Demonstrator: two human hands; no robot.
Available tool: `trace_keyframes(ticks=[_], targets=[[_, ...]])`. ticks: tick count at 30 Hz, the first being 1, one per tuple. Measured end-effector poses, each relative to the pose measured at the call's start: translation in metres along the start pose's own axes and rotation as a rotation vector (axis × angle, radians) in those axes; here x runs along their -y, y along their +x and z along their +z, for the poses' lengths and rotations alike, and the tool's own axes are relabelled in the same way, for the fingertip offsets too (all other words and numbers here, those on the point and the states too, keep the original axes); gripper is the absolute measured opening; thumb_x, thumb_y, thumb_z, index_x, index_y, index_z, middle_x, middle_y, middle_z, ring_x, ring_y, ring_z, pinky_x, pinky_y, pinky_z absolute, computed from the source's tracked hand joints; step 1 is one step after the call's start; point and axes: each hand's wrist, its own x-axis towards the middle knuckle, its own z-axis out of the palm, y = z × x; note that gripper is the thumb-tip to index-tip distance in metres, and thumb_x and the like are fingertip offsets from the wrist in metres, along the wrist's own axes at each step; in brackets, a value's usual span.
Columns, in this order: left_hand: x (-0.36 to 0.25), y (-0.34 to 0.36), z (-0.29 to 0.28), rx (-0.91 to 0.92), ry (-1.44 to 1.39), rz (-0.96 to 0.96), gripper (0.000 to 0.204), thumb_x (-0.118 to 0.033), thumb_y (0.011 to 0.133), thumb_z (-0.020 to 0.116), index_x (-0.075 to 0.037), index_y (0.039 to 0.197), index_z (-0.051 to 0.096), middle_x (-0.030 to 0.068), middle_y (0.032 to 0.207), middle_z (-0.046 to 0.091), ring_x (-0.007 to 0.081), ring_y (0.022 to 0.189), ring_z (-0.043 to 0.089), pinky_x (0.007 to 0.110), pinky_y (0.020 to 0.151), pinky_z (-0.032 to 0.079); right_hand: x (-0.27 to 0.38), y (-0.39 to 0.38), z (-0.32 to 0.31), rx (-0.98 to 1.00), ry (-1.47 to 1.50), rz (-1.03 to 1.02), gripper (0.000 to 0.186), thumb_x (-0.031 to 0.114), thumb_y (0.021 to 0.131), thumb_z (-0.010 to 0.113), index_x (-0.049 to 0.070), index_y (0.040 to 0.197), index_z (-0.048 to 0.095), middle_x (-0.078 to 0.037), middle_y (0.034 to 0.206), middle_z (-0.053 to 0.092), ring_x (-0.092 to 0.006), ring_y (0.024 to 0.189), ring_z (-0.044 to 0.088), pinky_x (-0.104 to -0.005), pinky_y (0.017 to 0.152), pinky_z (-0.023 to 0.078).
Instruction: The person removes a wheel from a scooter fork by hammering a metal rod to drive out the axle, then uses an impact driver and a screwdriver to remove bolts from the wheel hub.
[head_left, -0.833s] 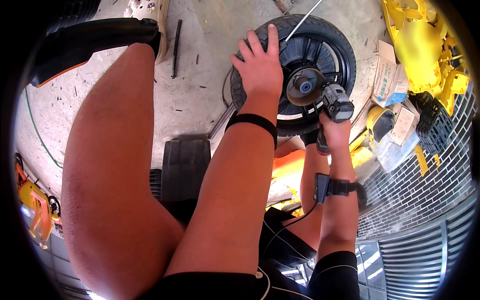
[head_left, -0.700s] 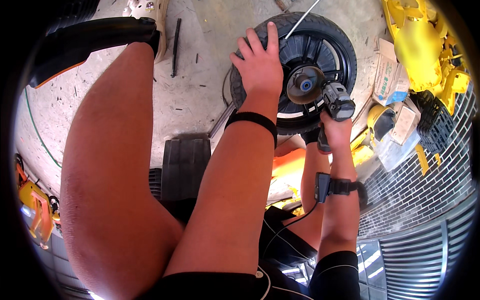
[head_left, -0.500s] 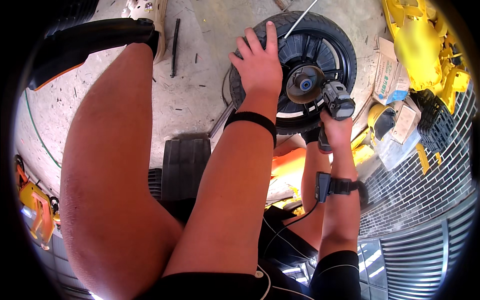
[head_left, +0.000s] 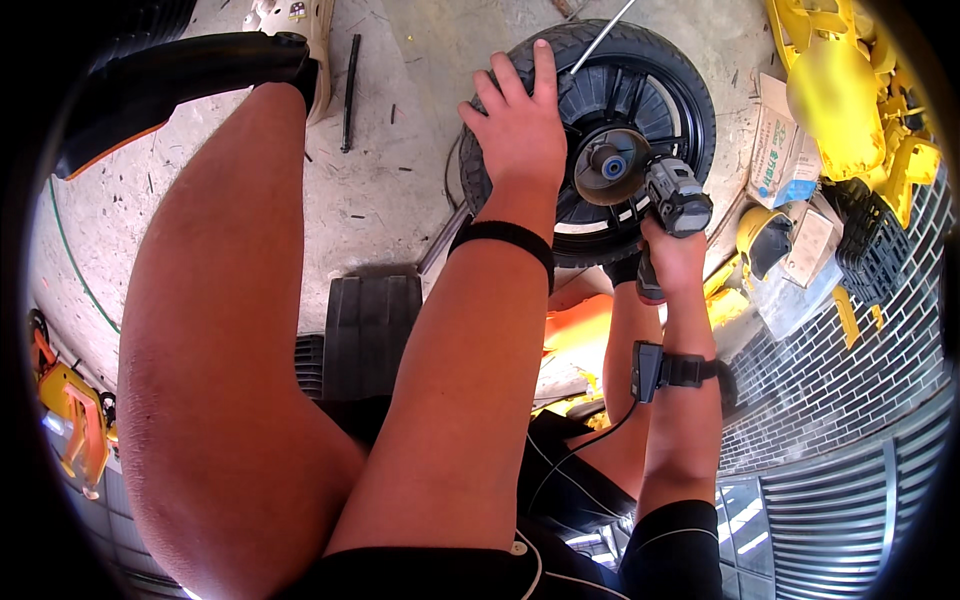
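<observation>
A black spoked wheel with a tyre (head_left: 690,85) lies flat on the concrete, its round metal hub (head_left: 607,165) facing up. Across the tyre's left side rests my left hand (head_left: 520,125), fingers spread, pressing on the wheel and holding nothing. My right hand (head_left: 672,258) is wrapped round the handle of a grey and black power drill (head_left: 678,195). The drill's body lies over the wheel's right side, beside the hub; where its tip touches is hidden. A thin light metal rod (head_left: 602,36) lies over the wheel's upper rim, close to my left fingertips.
Yellow plastic parts (head_left: 840,110) and a cardboard box (head_left: 785,140) lie at the right, with a black plastic grid (head_left: 868,245) nearby. A dark grey ribbed block (head_left: 372,335) stands left of my left forearm. A black bar (head_left: 350,95) lies on the floor.
Almost nothing differs. The wheel, hands and drill appear shifted very slightly in the picture, with both hands keeping their places on the tyre and the drill handle.
</observation>
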Motion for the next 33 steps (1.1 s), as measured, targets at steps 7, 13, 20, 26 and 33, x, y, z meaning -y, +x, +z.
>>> trace_keyframes(ticks=[7,13,20,26,33], targets=[[0.001,-0.001,0.001,0.0,0.0,-0.003,0.084,-0.012,0.089,0.061,-0.021,0.16,0.018,0.0233,0.151,0.028,0.0433,0.134,0.035,0.06,0.102,0.036,0.006,-0.001,-0.001,0.063,0.058,0.038,0.01,0.003,0.084,0.063,0.001,0.094,0.064,-0.006,0.077,0.063,-0.0169,0.06,0.062,-0.0316,0.058,0.05],[0.001,-0.002,0.001,0.013,-0.006,-0.011,0.085,-0.012,0.089,0.061,-0.02,0.16,0.017,0.0234,0.151,0.027,0.0436,0.134,0.034,0.06,0.102,0.035,0.012,-0.002,-0.001,0.088,0.135,0.025,0.009,0.002,0.084,0.062,0.001,0.093,0.063,-0.006,0.076,0.062,-0.0168,0.059,0.061,-0.0312,0.057,0.05],[0.0,-0.002,0.0,0.012,-0.009,-0.009,0.085,-0.011,0.089,0.062,-0.02,0.16,0.017,0.0236,0.151,0.027,0.0436,0.134,0.034,0.06,0.102,0.035,0.019,-0.003,0.0,0.084,0.104,0.004,0.009,0.004,0.084,0.063,0.001,0.093,0.064,-0.006,0.075,0.063,-0.0165,0.06,0.061,-0.0316,0.057,0.05],[0.0,-0.001,0.0,-0.005,-0.018,-0.006,0.087,-0.011,0.087,0.064,-0.02,0.16,0.017,0.0237,0.15,0.028,0.0437,0.134,0.035,0.06,0.102,0.036,0.021,-0.002,0.001,0.096,0.076,0.036,0.012,0.005,0.084,0.064,0.001,0.095,0.065,-0.006,0.076,0.063,-0.0166,0.061,0.062,-0.0318,0.058,0.05],[0.001,-0.001,0.002,-0.014,-0.021,-0.004,0.088,-0.011,0.087,0.064,-0.019,0.16,0.017,0.0236,0.15,0.028,0.0435,0.134,0.035,0.059,0.102,0.036,0.022,-0.002,0.001,0.105,0.1,0.018,0.012,0.005,0.084,0.063,0.001,0.095,0.065,-0.006,0.074,0.063,-0.0168,0.06,0.061,-0.032,0.057,0.049]])
